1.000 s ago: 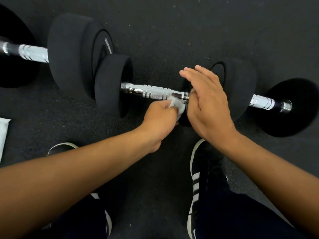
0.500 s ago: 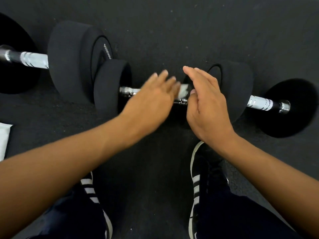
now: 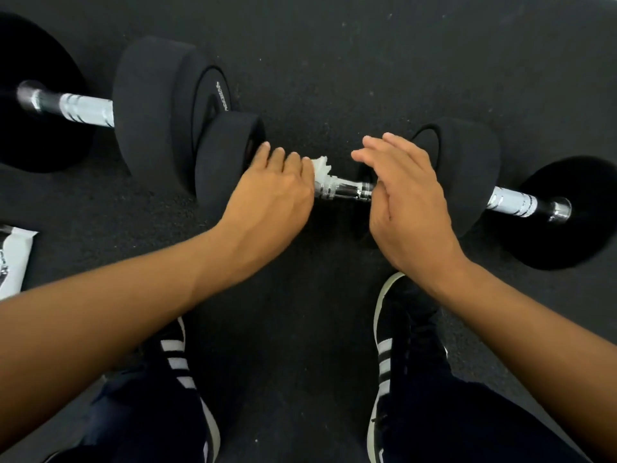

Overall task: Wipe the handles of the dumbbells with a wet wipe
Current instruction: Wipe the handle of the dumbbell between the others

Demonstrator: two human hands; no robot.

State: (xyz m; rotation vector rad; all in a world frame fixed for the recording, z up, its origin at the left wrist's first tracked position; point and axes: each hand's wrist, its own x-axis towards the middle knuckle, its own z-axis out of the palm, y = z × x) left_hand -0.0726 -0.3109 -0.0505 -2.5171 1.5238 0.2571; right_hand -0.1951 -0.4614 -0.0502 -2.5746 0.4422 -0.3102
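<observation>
Dark floor: left hand (image 3: 267, 192) presses wipe (image 3: 321, 168) on handle (image 3: 344, 191); right hand (image 3: 409, 198) flat beside.

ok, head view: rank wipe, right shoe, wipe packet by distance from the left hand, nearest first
1. Wipe: at the left hand's fingertips, on the middle dumbbell's handle.
2. Right shoe: below and to the right, under the right forearm.
3. Wipe packet: on the floor at the far left edge.

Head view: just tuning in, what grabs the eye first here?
Dead centre, the left hand presses a crumpled white wet wipe onto the chrome handle of the middle dumbbell. The right hand rests flat against that dumbbell's right weight. Two more dumbbells lie on the dark floor at either side.
</observation>
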